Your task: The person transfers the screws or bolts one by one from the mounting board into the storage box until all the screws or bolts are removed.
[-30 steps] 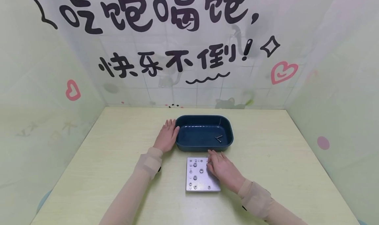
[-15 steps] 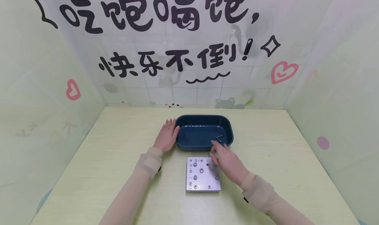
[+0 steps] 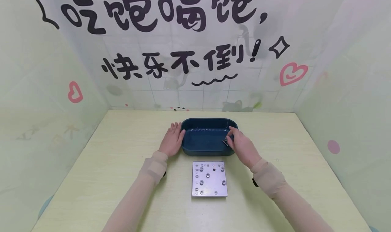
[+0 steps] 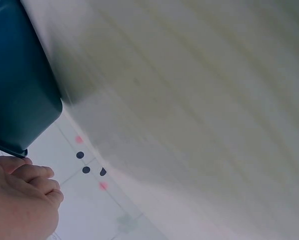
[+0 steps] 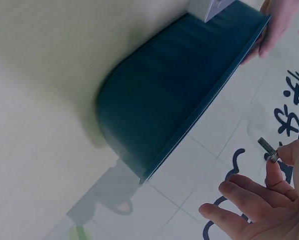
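My right hand (image 3: 243, 149) is over the right end of the dark blue tray (image 3: 195, 153). Its thumb and index finger pinch a small metal bolt (image 5: 268, 149) near its head, threaded end pointing out, as the right wrist view shows. My left hand (image 3: 171, 140) rests against the tray's left rim, fingers stretched along it. Inside the tray, close under my right fingertips, lie loose screws (image 3: 225, 142), partly hidden. A square metal plate (image 3: 215, 186) lies in front of the tray, with several bolt heads set in it and a dark hole near its upper right.
The tray and plate stand on a pale wooden table (image 3: 131, 133). Behind it hangs a printed backdrop (image 3: 171, 96) with lettering, and light sheets close off both sides.
My right hand has moved from the plate's upper right corner up and rightward, over the tray's right end, uncovering the plate. My left hand and the tray have stayed put.
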Demonstrator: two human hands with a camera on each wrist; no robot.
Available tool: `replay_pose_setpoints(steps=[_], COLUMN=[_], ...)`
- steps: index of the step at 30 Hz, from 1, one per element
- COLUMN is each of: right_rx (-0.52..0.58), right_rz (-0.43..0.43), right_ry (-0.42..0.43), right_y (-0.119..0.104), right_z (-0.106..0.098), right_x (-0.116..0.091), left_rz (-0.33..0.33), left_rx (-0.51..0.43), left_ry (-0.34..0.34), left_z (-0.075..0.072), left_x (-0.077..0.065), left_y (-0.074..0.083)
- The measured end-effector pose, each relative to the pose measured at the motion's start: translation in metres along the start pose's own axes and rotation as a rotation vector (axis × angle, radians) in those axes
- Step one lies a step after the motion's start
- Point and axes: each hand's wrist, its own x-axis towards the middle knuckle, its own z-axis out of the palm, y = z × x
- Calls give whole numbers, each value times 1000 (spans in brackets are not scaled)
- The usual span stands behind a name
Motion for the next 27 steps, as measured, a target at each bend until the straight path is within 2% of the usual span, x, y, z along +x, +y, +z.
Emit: replay_pose_setpoints(steps=[7, 12, 16, 27], right_rx=[16, 17, 17, 2], right_rz=[58, 76, 93, 41], right_ry=[-48, -60, -88, -137], right_y=[8, 11, 13, 18], right_z=[3, 8, 13, 35], right_x=[10, 12, 14, 12], left_rz=[6, 28, 26, 4], left_rx=[7, -27, -23, 0], left_ry=[-4, 31, 30, 5], left_z=[0, 2, 2, 0], left_x=[1, -1, -1, -1], left_y=[0, 0, 0, 0])
